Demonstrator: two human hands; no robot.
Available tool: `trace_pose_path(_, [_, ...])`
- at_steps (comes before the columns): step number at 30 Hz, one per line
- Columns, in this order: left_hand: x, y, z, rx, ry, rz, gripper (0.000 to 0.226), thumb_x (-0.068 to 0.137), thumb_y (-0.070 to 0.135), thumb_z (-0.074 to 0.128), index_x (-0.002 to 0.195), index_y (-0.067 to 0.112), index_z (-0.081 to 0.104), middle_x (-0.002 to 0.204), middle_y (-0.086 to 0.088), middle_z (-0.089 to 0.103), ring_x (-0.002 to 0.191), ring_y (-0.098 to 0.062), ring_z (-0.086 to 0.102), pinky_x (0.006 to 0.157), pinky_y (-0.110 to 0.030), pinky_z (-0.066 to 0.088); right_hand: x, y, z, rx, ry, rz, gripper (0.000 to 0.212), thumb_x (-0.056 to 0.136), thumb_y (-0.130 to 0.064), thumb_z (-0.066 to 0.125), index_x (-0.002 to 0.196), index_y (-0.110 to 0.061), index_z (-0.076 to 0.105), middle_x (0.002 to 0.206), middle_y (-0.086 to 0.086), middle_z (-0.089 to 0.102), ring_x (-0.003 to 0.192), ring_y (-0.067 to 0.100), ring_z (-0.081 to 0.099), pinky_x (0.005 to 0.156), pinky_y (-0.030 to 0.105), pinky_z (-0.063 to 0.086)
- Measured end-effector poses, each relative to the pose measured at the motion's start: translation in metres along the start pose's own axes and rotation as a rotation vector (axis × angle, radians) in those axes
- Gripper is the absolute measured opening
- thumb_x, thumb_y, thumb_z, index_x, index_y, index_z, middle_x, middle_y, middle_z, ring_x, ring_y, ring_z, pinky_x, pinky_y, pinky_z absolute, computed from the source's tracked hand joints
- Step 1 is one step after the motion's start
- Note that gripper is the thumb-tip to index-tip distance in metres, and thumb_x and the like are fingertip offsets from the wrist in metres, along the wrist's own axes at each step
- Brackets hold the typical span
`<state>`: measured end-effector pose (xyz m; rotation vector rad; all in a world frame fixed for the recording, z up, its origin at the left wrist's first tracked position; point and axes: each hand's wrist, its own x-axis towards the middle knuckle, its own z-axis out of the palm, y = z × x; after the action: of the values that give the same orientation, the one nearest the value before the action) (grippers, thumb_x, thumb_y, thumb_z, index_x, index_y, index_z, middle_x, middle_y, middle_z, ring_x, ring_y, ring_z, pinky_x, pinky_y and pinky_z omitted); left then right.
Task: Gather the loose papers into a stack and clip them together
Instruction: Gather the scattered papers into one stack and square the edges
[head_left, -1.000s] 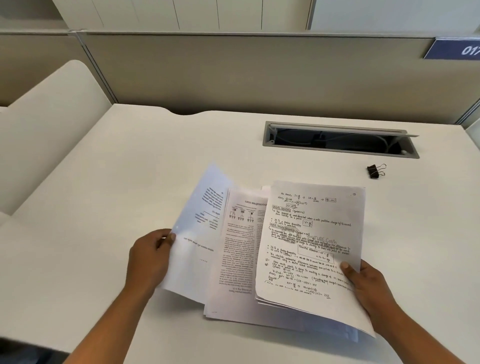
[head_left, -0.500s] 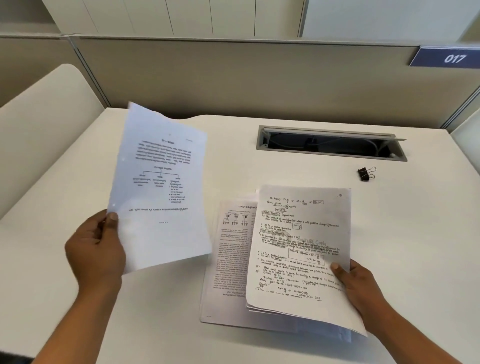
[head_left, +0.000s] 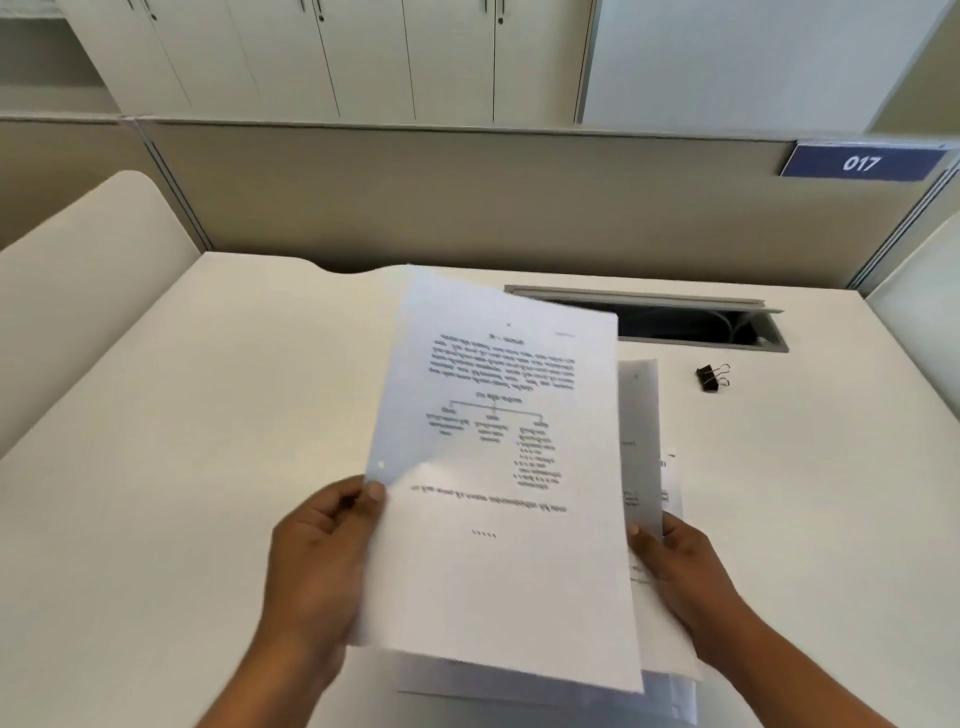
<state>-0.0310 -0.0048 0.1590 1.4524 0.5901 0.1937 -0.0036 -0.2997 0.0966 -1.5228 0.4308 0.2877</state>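
Observation:
My left hand (head_left: 317, 561) pinches the left edge of a printed sheet (head_left: 498, 571) that carries upside-down text and a tree diagram. The sheet hangs over the rest of the papers and hides most of them. Only the right edge of that pile of papers (head_left: 644, 467) shows, held by my right hand (head_left: 685, 577) at its right side. More sheet edges stick out below, near the desk's front. A black binder clip (head_left: 710, 378) lies on the white desk (head_left: 234, 415), to the far right of the papers, untouched.
An open cable tray (head_left: 691, 325) is sunk into the desk behind the papers. A beige partition (head_left: 467, 197) with a blue "017" sign (head_left: 860, 163) closes the desk's back. A second white desk surface (head_left: 78, 270) adjoins on the left.
My left hand lifted the printed sheet off the left of the pile, raised it, and has now carried it rightward over the pile. My right hand keeps its hold on the pile.

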Motion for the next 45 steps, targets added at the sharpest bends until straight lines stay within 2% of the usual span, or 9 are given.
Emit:
trace_pose_path(6, [-0.012, -0.004, 0.021, 0.066, -0.058, -0.09, 0.015, 0.093, 0.015, 0.07, 0.082, 0.015, 0.079, 0.082, -0.001, 0.081, 0.07, -0.019, 0.07, 0.073, -0.038, 0.057, -0.01, -0.012, 0.007, 0.026, -0.066, 0.002, 0.018, 0.091, -0.002, 0.065, 0.106, -0.007, 0.074, 0.095, 0.017, 0.078, 0.084, 0.038, 0.075, 0.075, 0.047, 0.061])
trace_pose_path(11, [-0.015, -0.005, 0.027, 0.134, -0.039, -0.098, 0.006, 0.091, 0.021, 0.072, 0.087, 0.021, 0.076, 0.079, 0.005, 0.079, 0.071, -0.018, 0.07, 0.066, -0.032, 0.053, -0.016, -0.02, 0.008, 0.061, -0.059, -0.001, 0.017, 0.094, -0.003, 0.06, 0.102, -0.008, 0.073, 0.094, 0.016, 0.078, 0.074, 0.027, 0.076, 0.059, 0.033, 0.06])
trace_pose_path(17, [-0.008, -0.003, 0.027, 0.169, -0.223, -0.239, 0.017, 0.094, 0.029, 0.069, 0.11, 0.024, 0.068, 0.107, 0.003, 0.076, 0.088, -0.009, 0.074, 0.071, -0.024, 0.058, -0.022, -0.021, 0.004, 0.1, -0.095, -0.001, 0.017, 0.094, -0.004, 0.061, 0.103, -0.009, 0.074, 0.094, 0.017, 0.078, 0.073, 0.027, 0.076, 0.057, 0.032, 0.059])
trace_pose_path(20, [-0.005, -0.004, 0.028, 0.106, -0.411, -0.399, 0.024, 0.096, 0.023, 0.065, 0.117, 0.015, 0.07, 0.107, -0.005, 0.08, 0.096, -0.027, 0.077, 0.09, -0.049, 0.06, -0.024, -0.023, 0.002, 0.091, -0.127, -0.013, 0.019, 0.094, -0.004, 0.06, 0.105, -0.008, 0.074, 0.097, 0.018, 0.078, 0.077, 0.029, 0.076, 0.06, 0.033, 0.06])
trace_pose_path(23, [-0.006, -0.008, 0.03, 0.158, -0.491, -0.368, 0.023, 0.096, 0.018, 0.064, 0.118, 0.014, 0.071, 0.109, -0.005, 0.08, 0.099, -0.027, 0.077, 0.093, -0.048, 0.058, -0.024, -0.024, 0.001, 0.075, -0.129, -0.021, 0.02, 0.095, -0.006, 0.057, 0.104, -0.009, 0.075, 0.101, 0.019, 0.077, 0.083, 0.033, 0.076, 0.069, 0.04, 0.062])
trace_pose_path(29, [-0.007, -0.017, 0.037, 0.133, -0.435, -0.289, 0.022, 0.094, 0.013, 0.067, 0.115, 0.014, 0.072, 0.107, -0.005, 0.08, 0.096, -0.029, 0.077, 0.083, -0.044, 0.062, -0.031, -0.028, -0.002, 0.146, -0.126, -0.033, 0.045, 0.101, -0.04, 0.036, 0.112, -0.015, 0.072, 0.107, 0.005, 0.078, 0.098, 0.022, 0.074, 0.073, 0.031, 0.062])
trace_pose_path(32, [-0.008, -0.019, 0.041, 0.117, -0.425, -0.269, 0.024, 0.092, 0.013, 0.07, 0.115, 0.015, 0.071, 0.108, -0.005, 0.08, 0.097, -0.029, 0.077, 0.086, -0.046, 0.061, -0.029, -0.025, -0.004, 0.129, -0.147, -0.054, 0.043, 0.091, -0.039, 0.052, 0.118, -0.01, 0.069, 0.117, 0.01, 0.074, 0.106, 0.028, 0.071, 0.095, 0.048, 0.054])
trace_pose_path(38, [-0.012, -0.02, 0.048, 0.111, -0.416, -0.247, 0.026, 0.085, 0.008, 0.076, 0.11, 0.015, 0.072, 0.105, -0.006, 0.08, 0.094, -0.03, 0.077, 0.085, -0.048, 0.062, -0.03, -0.017, -0.009, 0.085, -0.161, -0.069, 0.077, 0.047, -0.061, 0.088, 0.108, -0.015, 0.074, 0.11, 0.014, 0.076, 0.099, 0.036, 0.073, 0.085, 0.051, 0.059])
trace_pose_path(45, [-0.012, -0.024, 0.05, 0.086, -0.447, -0.237, 0.022, 0.09, 0.021, 0.073, 0.112, 0.02, 0.072, 0.106, 0.003, 0.08, 0.097, -0.019, 0.077, 0.082, -0.035, 0.062, -0.03, -0.015, -0.011, 0.116, -0.045, -0.03, 0.02, 0.093, -0.013, 0.059, 0.109, -0.006, 0.069, 0.102, 0.017, 0.077, 0.081, 0.032, 0.075, 0.07, 0.044, 0.062])
